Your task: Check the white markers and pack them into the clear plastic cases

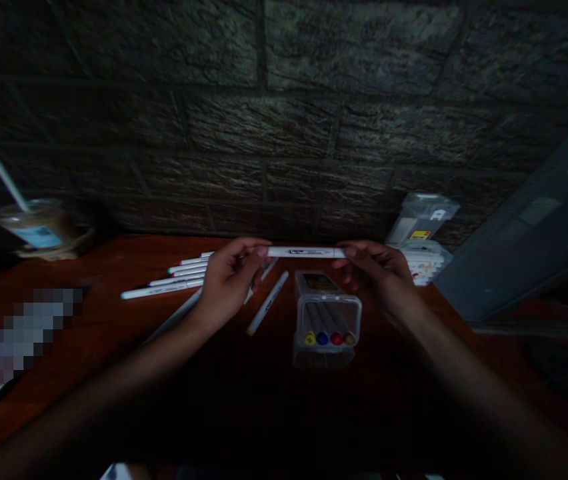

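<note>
Left hand (229, 280) and right hand (378, 272) are both nearly closed, pinching. Clear case (358, 319) at their 6 o'clock, dark label (320, 283) unreadable. White marker (324, 253) between the hands, held at its 9 and 3 o'clock ends, tips hidden, black print (304, 251) too blurry.

A white marker (307, 253) with dark printing along its barrel is held roughly level, one end in each of the hands (234, 277), beyond and above the clear case (319, 282). That case is see-through and box-shaped, with a dark label on top; its near end shows a row of round marker ends in yellow, blue, red and tan. Just left of the case, a yellow-ended marker (270, 300) lies slanted, yellow end nearest. Farther left of the case, several white markers (179, 273) lie bunched, their coloured ends pointing away from it.
</note>
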The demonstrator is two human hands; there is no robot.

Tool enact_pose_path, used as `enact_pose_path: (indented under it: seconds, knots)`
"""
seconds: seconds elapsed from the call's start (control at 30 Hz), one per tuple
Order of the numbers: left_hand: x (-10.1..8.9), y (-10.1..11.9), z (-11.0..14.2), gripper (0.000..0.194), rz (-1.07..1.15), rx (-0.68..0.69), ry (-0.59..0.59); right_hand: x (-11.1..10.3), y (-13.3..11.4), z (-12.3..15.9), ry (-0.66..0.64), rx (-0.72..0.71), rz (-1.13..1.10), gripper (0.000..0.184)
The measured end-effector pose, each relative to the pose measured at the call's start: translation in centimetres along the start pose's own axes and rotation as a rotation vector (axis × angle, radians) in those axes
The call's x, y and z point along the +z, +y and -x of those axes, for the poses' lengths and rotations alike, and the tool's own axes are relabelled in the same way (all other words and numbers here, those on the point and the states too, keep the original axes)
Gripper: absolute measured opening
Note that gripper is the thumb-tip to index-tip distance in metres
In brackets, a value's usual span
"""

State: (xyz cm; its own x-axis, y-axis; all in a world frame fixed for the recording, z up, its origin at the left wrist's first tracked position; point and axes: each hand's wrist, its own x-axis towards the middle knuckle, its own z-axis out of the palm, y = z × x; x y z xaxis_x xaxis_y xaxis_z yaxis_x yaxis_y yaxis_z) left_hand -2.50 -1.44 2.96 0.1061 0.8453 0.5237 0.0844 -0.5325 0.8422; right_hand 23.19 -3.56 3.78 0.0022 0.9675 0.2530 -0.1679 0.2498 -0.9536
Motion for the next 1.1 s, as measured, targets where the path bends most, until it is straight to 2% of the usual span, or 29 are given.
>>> enact_pose_path:
  seconds: [0.3, 0.7, 0.87, 1.1]
  knots:
    - [0.06, -0.40, -0.02, 0.016, 0.069, -0.040, 0.039, 0.21, -0.53, -0.05, 0.011, 0.034, -0.069, 0.025]
    - [0.08, -0.08, 0.24, 0.014, 0.008, -0.041, 0.021, 0.02, 0.04, -0.06, 0.028, -0.040, 0.114, 0.026]
    - [0.11, -0.29, 0.18, 0.011, 0.009, 0.006, 0.022, -0.20, 0.25, -0.30, 0.034, -0.049, 0.111, 0.026]
    - [0.14, 0.38, 0.22, 0.010, 0.029, -0.033, 0.011, 0.00, 0.22, -0.19, 0.045, -0.036, 0.094, 0.023]
